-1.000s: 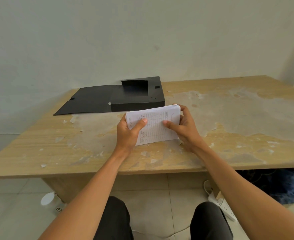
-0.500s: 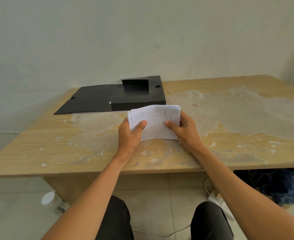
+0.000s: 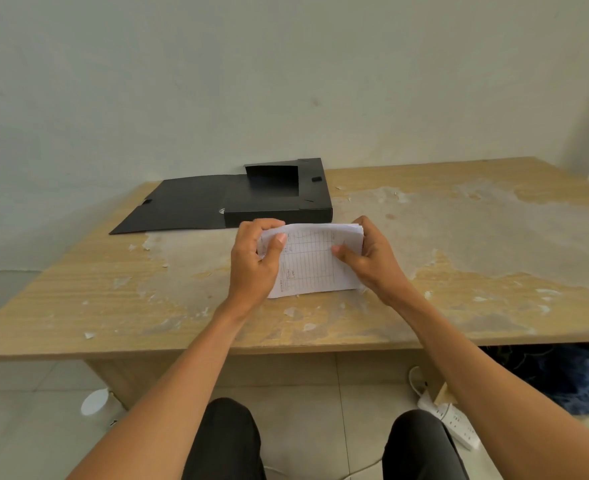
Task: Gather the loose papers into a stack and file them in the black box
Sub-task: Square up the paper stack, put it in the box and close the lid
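Bare forearms [image 3: 196,372] (black trousers [image 3: 227,441])

Nothing is reading clearly: the papers [image 3: 315,261] are showing a printed ruled table, its lettering too small to make out.

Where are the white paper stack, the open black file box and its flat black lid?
white paper stack [image 3: 315,263], head view, printed top sheet
open black file box [image 3: 279,213], head view, front wall
flat black lid [image 3: 178,206], head view, middle

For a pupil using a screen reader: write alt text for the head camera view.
Both hands, the left hand and the right hand, hold a stack of papers upright on a worn wooden table. Just behind it lies an open black box, its lid flat to the left.
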A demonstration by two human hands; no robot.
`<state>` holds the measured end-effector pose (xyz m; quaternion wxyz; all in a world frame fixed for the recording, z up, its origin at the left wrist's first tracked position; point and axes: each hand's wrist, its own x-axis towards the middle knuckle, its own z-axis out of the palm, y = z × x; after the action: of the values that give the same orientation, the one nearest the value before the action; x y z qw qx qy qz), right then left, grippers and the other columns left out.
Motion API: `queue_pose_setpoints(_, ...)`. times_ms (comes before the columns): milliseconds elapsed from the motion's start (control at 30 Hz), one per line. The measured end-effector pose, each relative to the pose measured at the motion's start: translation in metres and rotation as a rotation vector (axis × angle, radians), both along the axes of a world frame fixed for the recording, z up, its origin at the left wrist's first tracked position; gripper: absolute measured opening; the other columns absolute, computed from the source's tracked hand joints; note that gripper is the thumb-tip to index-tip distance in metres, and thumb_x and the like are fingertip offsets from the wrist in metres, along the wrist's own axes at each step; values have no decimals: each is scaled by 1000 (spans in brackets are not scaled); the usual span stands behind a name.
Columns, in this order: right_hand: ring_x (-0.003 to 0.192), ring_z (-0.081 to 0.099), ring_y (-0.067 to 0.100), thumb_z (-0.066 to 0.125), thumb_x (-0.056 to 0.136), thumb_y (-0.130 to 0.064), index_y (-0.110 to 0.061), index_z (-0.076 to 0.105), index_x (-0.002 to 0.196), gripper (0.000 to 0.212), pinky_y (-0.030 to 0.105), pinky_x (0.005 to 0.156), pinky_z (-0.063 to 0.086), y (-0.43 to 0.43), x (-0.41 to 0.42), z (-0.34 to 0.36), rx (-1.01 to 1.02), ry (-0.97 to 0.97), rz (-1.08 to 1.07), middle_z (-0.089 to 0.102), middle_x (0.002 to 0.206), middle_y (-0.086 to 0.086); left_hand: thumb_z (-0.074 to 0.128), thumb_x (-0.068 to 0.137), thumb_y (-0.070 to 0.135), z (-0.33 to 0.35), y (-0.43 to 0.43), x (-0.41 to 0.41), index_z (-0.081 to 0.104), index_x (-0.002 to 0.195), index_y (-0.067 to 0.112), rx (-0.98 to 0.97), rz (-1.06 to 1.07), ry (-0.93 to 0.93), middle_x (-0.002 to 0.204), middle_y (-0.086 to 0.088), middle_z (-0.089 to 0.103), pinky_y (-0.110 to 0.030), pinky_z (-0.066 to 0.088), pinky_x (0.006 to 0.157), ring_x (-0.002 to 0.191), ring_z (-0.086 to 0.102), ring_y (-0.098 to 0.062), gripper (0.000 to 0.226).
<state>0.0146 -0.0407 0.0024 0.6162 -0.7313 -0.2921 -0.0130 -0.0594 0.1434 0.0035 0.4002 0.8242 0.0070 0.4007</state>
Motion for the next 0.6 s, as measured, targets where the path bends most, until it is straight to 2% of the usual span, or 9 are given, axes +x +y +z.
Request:
queue_pose_setpoints(67,88,58,26,59,91,-15,-23,40,87,21,32,62,55,0,0,8,-18,-30,15,55,99,7,58,92,24,6,-1,-1,54,106,23,-55,-4,-16,108,1,52,-22,47,67,92,56,-13,15)
queue_pose_setpoints(133,84,57,22,60,89,-17,-23,40,86,21,31,61,53,0,-2,17,37,-5,61,54,97,4,62,89,22,18,-1,-5,49,115,25,-189,-40,-44,108,3,54,-21,50,66,91,58,-12,29)
queue_pose_setpoints(233,83,58,19,62,81,-19,-19,43,90,20,29,61,52,3,-6,27,312,144,153,54,97,4,69,84,29,32,-2,-15,33,133,24,-512,-56,18,106,0,55,-20,53,63,89,61,-12,61)
queue_pose_setpoints(333,90,60,21,64,76,-16,-15,47,104,32,31,60,54,15,-11,27,589,344,168,57,104,4,69,75,49,28,-9,-24,39,131,19,-710,-177,217,113,-7,59,-31,56,64,90,67,-23,71)
queue_pose_setpoints(400,96,61,24,65,75,-14,-8,44,120,50,37,64,56,32,-20,23,678,455,187,57,110,8,66,76,55,23,-21,-25,48,124,21,-699,-279,305,111,-8,63,-34,56,65,89,68,-24,62)
queue_pose_setpoints(467,97,62,26,64,77,-10,-6,43,128,55,43,72,57,49,-31,19,724,511,205,60,111,11,60,87,44,23,-31,-21,53,119,26,-718,-271,286,105,-5,65,-30,55,63,88,66,-21,38)
queue_pose_setpoints(533,99,63,28,64,82,-7,-7,46,126,47,45,76,57,60,-36,20,700,524,178,61,112,13,55,93,30,31,-30,-15,55,111,31,-755,-191,228,101,1,64,-26,54,61,87,64,-16,18)
queue_pose_setpoints(600,99,63,29,64,86,-8,-10,48,116,34,43,74,58,63,-34,28,570,497,86,60,112,14,54,94,24,39,-19,-10,56,109,31,-677,-143,217,101,5,63,-21,52,59,88,62,-12,17)
